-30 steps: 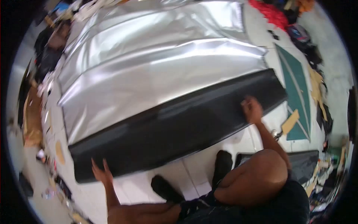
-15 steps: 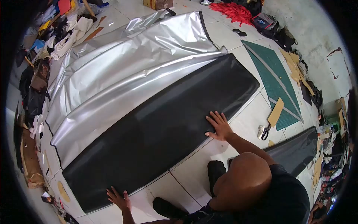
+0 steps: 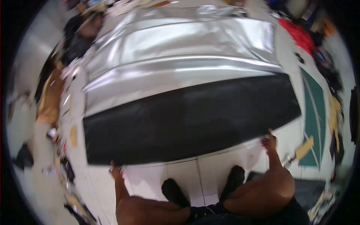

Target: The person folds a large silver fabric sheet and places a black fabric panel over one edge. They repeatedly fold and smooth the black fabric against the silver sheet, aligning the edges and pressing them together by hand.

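Note:
A long black sheet (image 3: 191, 118) of smooth, vinyl-like material lies flat on the floor in front of me, its near edge slightly curved. My left hand (image 3: 116, 171) pinches that near edge close to its left corner, and my right hand (image 3: 269, 142) grips the same edge toward the right end. Both hands are blurred, and their fingertips are partly hidden at the edge. Beyond the black sheet spreads a wrinkled silver sheet (image 3: 180, 41), which meets the black one along its far edge.
On the right lie a green cutting mat (image 3: 314, 112) with a ruler strip and a tan card piece (image 3: 304, 148). Red material (image 3: 298, 35) is heaped at the back right. Brown material (image 3: 50, 99) and clutter line the left wall. My feet (image 3: 174, 191) stand on white tiles.
Both hands lay flat with fingers spread on the black sheet; now they are closed at its near edge. My view has turned, and my head has lifted away from the right knee.

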Available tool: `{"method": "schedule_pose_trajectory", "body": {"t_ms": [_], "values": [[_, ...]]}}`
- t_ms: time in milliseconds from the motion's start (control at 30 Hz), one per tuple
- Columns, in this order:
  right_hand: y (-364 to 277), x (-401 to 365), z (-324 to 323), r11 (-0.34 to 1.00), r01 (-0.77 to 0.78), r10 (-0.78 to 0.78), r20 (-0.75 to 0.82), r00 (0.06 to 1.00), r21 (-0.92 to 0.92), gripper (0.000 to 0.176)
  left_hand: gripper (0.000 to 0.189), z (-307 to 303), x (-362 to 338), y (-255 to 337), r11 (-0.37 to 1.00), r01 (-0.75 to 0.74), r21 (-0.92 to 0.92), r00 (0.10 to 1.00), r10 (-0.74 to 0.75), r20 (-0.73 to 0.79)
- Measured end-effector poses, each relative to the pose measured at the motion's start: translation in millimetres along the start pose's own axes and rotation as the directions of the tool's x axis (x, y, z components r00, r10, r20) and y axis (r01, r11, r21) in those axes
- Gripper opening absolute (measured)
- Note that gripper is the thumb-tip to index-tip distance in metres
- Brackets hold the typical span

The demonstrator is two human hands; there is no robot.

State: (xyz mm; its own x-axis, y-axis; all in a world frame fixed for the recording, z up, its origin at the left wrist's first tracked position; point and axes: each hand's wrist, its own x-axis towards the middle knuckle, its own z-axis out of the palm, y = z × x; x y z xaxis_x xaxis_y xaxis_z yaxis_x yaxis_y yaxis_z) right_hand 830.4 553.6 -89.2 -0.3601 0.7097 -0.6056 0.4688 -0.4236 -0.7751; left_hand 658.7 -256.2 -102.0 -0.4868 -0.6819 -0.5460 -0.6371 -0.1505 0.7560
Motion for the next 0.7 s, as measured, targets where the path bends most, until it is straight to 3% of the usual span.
{"method": "schedule_pose_trajectory", "body": {"t_ms": [33,67,100,133,200,267,300,333,367,400,433,467,500,567,667,700], "values": [[-6.5,-2.4,11.2,0.998,0.056,-0.05,-0.148,0.988,0.037,0.044,0.063,-7.1,15.5,2.6,0.988,0.112,-0.11,0.986,-0.097,0.135],[-4.0,16.3,3.7,0.995,0.076,-0.083,-0.126,0.989,-0.063,0.045,0.047,-6.1,20.0,1.9,0.998,-0.01,-0.07,0.979,0.024,0.201],[-2.8,34.5,-1.3,0.999,0.037,-0.035,-0.054,0.998,0.023,0.051,0.034,-4.6,27.9,10.1,0.968,0.15,-0.203,0.981,-0.12,0.152],[-1.7,36.5,4.2,0.994,0.104,-0.103,-0.101,0.99,0.011,0.045,0.029,2.7,18.0,18.1,0.953,0.138,-0.269,0.989,-0.121,0.08],[3.1,81.2,-14.6,0.967,-0.054,0.056,0.001,0.998,0.249,0.04,0.03,7.8,17.1,14.6,0.929,0.112,-0.352,0.993,-0.095,0.065],[-0.2,109.0,-42.2,0.97,0.037,-0.035,-0.015,0.999,0.239,0.039,0.029,5.4,1.8,13.6,0.915,0.076,-0.397,0.997,-0.059,0.055],[19.3,130.9,-77.2,0.895,0.37,-0.376,0.024,0.926,-0.25,0.039,0.029,1.5,-10.4,12.5,0.911,0.067,-0.408,0.997,-0.05,0.054],[34.8,146.3,-97.8,0.498,0.6,-0.626,0.22,0.748,-0.626,0.039,0.029,-2.5,-19.9,7.0,0.906,0.061,-0.42,0.998,-0.051,0.036],[26.9,138.0,-96.4,0.88,0.376,-0.388,0.016,0.922,-0.292,0.039,0.029,-8.6,-28.6,-2.6,0.9,0.053,-0.432,0.999,-0.05,0.017],[20.2,127.9,-96.4,0.989,0.043,-0.036,-0.051,0.998,0.139,0.04,0.029,-14.3,-35.4,-11.6,0.896,0.045,-0.441,0.999,-0.051,-0.001],[32.5,131.6,-111.2,0.988,0.043,-0.044,-0.001,0.999,0.15,0.04,0.029,-18.5,-40.2,-17.2,0.888,0.011,-0.46,0.996,-0.049,-0.069],[35.3,126.4,-117.8,0.988,0.039,-0.047,0.046,0.998,0.153,0.04,0.03,-28.4,-33.1,-23.2,0.878,-0.014,-0.479,0.996,-0.03,-0.084],[33.9,132.0,-116.4,0.998,-0.034,0.034,-0.004,0.999,0.045,0.041,0.031,-40.0,-24.4,-28.2,0.866,-0.041,-0.499,0.995,-0.012,-0.103],[17.6,119.0,-104.3,0.972,-0.183,0.164,-0.13,0.978,-0.147,0.042,0.036,-62.3,-0.2,-31.3,0.841,-0.071,-0.536,0.993,0.007,-0.122],[-16.9,92.4,-87.8,0.838,-0.408,0.277,-0.362,0.89,-0.362,0.044,0.041,-90.3,39.1,-23.9,0.897,-0.059,-0.437,0.97,-0.052,-0.239],[-28.1,90.6,-81.3,0.747,-0.366,0.176,-0.365,0.914,-0.556,0.057,0.041,-97.1,47.3,-17.4,0.904,-0.064,-0.422,0.968,-0.046,-0.245]]}}
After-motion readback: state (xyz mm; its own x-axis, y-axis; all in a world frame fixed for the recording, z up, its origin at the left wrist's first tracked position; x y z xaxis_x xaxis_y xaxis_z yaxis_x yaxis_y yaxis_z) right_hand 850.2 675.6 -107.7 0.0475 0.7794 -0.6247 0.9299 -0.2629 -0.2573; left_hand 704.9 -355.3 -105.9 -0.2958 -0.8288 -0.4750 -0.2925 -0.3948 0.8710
